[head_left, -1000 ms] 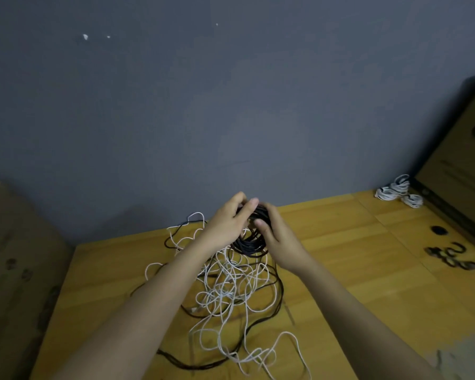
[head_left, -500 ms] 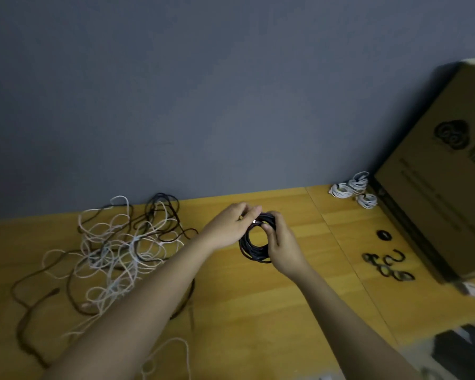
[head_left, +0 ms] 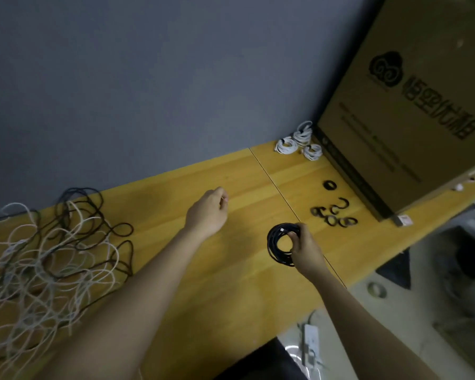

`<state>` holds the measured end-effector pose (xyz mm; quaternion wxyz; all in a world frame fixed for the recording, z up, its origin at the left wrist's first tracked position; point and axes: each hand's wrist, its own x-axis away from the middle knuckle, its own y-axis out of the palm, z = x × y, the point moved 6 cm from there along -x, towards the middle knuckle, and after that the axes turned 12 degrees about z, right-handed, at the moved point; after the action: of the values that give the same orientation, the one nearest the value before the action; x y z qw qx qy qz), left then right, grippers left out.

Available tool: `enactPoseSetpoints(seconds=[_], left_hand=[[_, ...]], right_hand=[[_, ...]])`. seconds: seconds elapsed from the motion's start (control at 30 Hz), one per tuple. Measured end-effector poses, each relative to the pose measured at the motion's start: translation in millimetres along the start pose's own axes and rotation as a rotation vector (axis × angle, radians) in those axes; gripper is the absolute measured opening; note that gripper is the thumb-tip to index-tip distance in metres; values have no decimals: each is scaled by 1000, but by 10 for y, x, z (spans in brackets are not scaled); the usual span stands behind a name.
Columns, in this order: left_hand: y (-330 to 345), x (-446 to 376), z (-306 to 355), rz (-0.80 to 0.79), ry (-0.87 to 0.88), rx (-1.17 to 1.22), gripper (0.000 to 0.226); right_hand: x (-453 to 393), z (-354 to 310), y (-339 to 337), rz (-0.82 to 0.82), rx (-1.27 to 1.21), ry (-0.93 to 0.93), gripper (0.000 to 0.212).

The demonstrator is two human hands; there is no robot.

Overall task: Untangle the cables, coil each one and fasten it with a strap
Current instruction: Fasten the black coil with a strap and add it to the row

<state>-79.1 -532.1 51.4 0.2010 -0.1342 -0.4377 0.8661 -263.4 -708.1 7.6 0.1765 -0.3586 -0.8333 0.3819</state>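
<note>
We hold the black coil (head_left: 281, 246) in our right hand (head_left: 306, 250), thumb and fingers pinching its right side, so the ring stands tilted above the table (head_left: 239, 270) near its front edge, towards the right end. A small pale plug end shows at the top of the coil. Our left hand (head_left: 207, 212) hangs over the middle of the table, closer to the back edge, its fingers loosely curled with nothing in them; it is well apart from the coil. At the left end of the table lies the tangle (head_left: 52, 259), white and dark cables looped through one another, spreading from the back edge to the front. Just beyond the coil, towards the right end, lie the straps (head_left: 333, 216), several dark curled bands close together, and one more dark ring (head_left: 329, 185) sits a little further back on its own. In the back right corner, three white coils (head_left: 299, 142) rest beside each other, just next to the box (head_left: 412, 105), a big cardboard carton with dark print that stands on the right end of the table. A seam (head_left: 274, 185) runs across the tabletop from back to front, passing between our two hands. Behind the table rises a grey wall (head_left: 148, 78). Below the front edge, a white power strip (head_left: 310, 346) lies on the floor.
</note>
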Motion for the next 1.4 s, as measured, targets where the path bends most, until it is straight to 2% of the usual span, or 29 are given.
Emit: enactPoseSetpoints(seconds=[0.27, 0.47, 0.6, 0.73, 0.93, 1.1, 1.2, 1.4], left_hand=[[851, -222, 330, -147, -62, -37, 18], [1698, -551, 613, -186, -177, -78, 16], [2283, -688, 970, -223, -218, -75, 13], [2670, -843, 1328, -266, -222, -74, 12], [3050, -901, 1615, -309, -230, -109, 16], [3212, -790, 1657, -337, -259, -137, 20], [3254, -776, 1672, -301, -269, -134, 21], [3424, -821, 1895, -320, -152, -18, 21]], right_hand=[[-486, 904, -280, -51, 61, 129, 33], [-1228, 1445, -336, -220, 111, 18, 33], [-1696, 1780, -506, -315, 135, -75, 41], [-2194, 1948, -743, -318, 98, -110, 41], [-2659, 2050, -866, -278, 85, -177, 42], [-2609, 2116, -834, -287, 89, -204, 41], [-2506, 2198, -834, -295, 70, -180, 40], [-2408, 2416, -919, -293, 68, -148, 38]])
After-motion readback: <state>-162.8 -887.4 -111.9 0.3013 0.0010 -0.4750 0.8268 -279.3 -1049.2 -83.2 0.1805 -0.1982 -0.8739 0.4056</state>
